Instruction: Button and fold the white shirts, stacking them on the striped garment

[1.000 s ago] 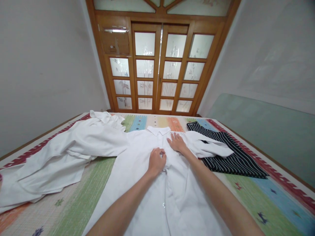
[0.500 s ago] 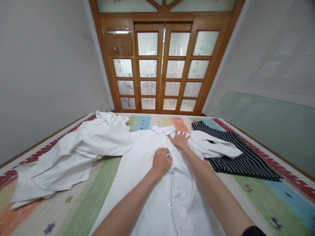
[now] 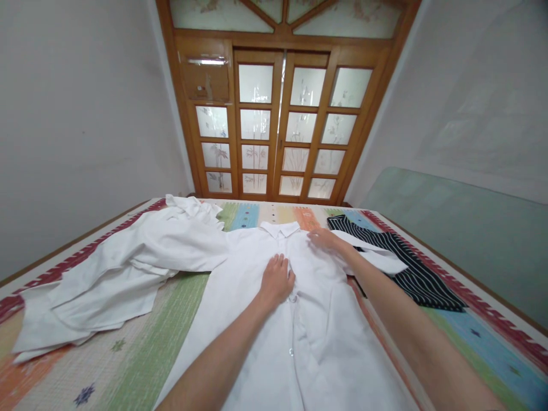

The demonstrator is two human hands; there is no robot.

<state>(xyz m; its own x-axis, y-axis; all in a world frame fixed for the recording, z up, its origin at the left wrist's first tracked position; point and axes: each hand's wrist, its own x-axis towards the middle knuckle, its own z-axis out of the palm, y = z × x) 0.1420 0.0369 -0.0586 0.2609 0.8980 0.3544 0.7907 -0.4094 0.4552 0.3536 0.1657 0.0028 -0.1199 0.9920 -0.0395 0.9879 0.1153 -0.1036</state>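
A white collared shirt (image 3: 248, 319) lies spread front side up on the patterned cloth, its collar (image 3: 280, 229) at the far end and a button placket running down the middle. My left hand (image 3: 277, 279) rests on the chest beside the placket, fingers stretched out over the fabric. At the shoulder right of the collar is my right hand (image 3: 324, 238), slightly blurred, its fingers extended on the shirt. The right sleeve (image 3: 385, 260) reaches out past my right forearm, which hides part of it.
Another white garment (image 3: 107, 285) lies crumpled on the left, meeting the shirt's left sleeve. Black-and-white striped fabric (image 3: 411, 268) lies on the right, partly under the right sleeve. Beneath everything is a colourful patterned cloth (image 3: 149, 342). Wooden glazed doors (image 3: 278, 137) stand beyond.
My right hand has moved from beside the collar outward to the right shoulder, and the chest there looks smoother. My left hand's curled fingers have flattened out. The view has shifted slightly.
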